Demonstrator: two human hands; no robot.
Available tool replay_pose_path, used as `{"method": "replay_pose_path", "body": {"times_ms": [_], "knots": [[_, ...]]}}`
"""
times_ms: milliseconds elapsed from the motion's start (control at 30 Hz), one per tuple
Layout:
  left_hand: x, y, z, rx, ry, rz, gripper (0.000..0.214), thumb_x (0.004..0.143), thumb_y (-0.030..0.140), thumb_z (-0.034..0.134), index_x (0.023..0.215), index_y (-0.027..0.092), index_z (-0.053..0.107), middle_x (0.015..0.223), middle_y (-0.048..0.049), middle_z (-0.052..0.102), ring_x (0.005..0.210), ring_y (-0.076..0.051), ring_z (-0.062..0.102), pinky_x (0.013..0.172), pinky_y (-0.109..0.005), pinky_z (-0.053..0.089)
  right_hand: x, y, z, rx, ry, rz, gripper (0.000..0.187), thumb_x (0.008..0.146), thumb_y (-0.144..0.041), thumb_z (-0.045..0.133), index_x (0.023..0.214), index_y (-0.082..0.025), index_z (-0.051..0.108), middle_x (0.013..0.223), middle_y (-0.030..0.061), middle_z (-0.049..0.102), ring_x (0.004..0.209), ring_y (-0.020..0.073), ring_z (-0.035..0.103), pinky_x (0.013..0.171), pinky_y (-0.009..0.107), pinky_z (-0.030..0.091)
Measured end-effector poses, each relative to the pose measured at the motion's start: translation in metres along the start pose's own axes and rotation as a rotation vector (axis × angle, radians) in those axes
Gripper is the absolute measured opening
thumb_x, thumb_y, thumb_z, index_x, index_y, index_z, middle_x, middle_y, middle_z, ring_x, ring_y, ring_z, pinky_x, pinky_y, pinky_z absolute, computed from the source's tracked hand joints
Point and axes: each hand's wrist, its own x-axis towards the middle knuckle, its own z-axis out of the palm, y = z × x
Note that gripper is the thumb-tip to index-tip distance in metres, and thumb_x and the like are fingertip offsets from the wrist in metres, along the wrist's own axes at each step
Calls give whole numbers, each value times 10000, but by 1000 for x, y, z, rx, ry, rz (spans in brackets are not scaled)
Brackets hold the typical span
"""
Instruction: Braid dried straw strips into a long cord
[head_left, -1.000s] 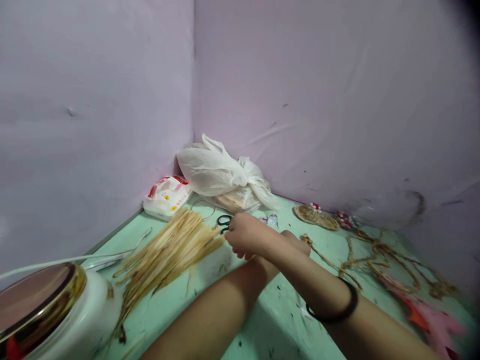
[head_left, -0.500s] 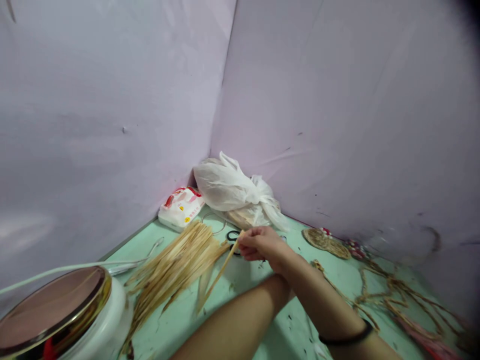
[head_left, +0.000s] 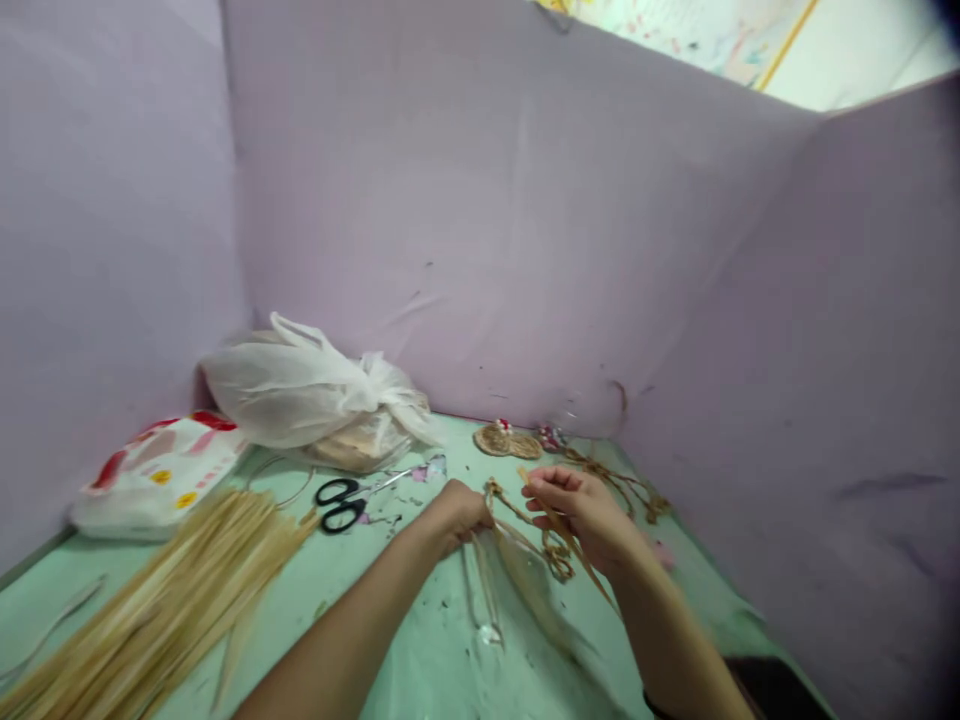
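My right hand (head_left: pixel 581 508) is closed in a pinch on a thin tan strip of dried plant fibre (head_left: pixel 576 548), which slants down to the right below the fingers. To its left, my left hand (head_left: pixel 463 512) is closed, with pale fibre strands (head_left: pixel 484 580) hanging beneath it; its fingertips are partly hidden. A braided tan cord (head_left: pixel 556 555) lies on the table just behind and between my hands. Left of my left hand, scissors (head_left: pixel 349 500) with black handles rest on the table. A bundle of straw-coloured dried strips (head_left: pixel 187 590) spreads across the lower left.
A knotted white plastic bag (head_left: pixel 315 390) sits against the back wall, beside a white and red packet (head_left: pixel 165 475). Woven oval pieces (head_left: pixel 506 440) lie at the back. Pale lilac panels (head_left: pixel 465 220) enclose the green table (head_left: pixel 420 640). More cord (head_left: pixel 626 480) lies right.
The view has swung to the right. My right hand has carried its strip away from the bundle toward the right. My left hand, hidden behind my right arm before, now shows beside it.
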Motion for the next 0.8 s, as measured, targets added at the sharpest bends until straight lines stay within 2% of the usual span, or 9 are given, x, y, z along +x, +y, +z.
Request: {"method": "replay_pose_path", "body": {"times_ms": [100,200,333,400,500,633,733,800], "knots": [[3,3,-5,75,-58,-81,233,535,75,612,430,133,412,310,68,290,284,-24,197,341,-184,80,16,21,-3,-175,124,57,99,621,-207,593,658,-149,522,641,27,604,517,96,550,443,178,422],[3,5,-8,107,-107,-107,201,568,112,572,459,145,406,324,79,266,281,-18,154,345,-186,53,29,36,-2,-290,114,65,30,630,-173,538,637,-144,539,575,11,584,457,85,505,397,166,371],[3,6,-8,141,-127,-95,197,574,138,542,475,158,373,346,88,240,291,-15,135,349,-191,35,33,43,0,-429,69,4,51,610,-131,522,583,-128,566,435,-33,481,383,58,400,362,159,267],[2,6,-7,160,-132,-82,224,567,157,551,468,160,350,354,89,236,296,-11,130,351,-191,30,29,43,1,-412,8,15,64,617,-130,522,570,-128,565,392,-56,417,357,44,346,358,159,236],[0,7,-6,191,-136,-73,226,563,195,567,470,160,364,354,88,244,298,-11,133,351,-190,34,23,41,0,-327,-110,109,69,623,-128,518,566,-132,556,369,-73,374,328,36,286,346,162,215],[-1,7,-5,212,-122,-67,193,554,210,553,484,166,378,356,86,245,298,-18,148,346,-192,34,22,40,-3,-169,-189,160,72,590,-79,511,603,-132,558,415,-60,450,341,44,368,357,155,273],[0,6,-5,215,-124,-55,189,545,194,531,471,169,359,363,82,247,301,-17,139,344,-200,28,22,40,-4,-88,-189,179,87,580,-68,499,606,-132,551,431,-49,491,346,59,422,381,168,345],[0,6,-5,222,-127,-55,171,538,191,527,473,168,371,363,82,246,302,-18,137,342,-201,27,21,39,-4,-77,-191,189,69,595,-83,493,588,-132,542,412,-49,478,333,60,417,373,172,351]]}}
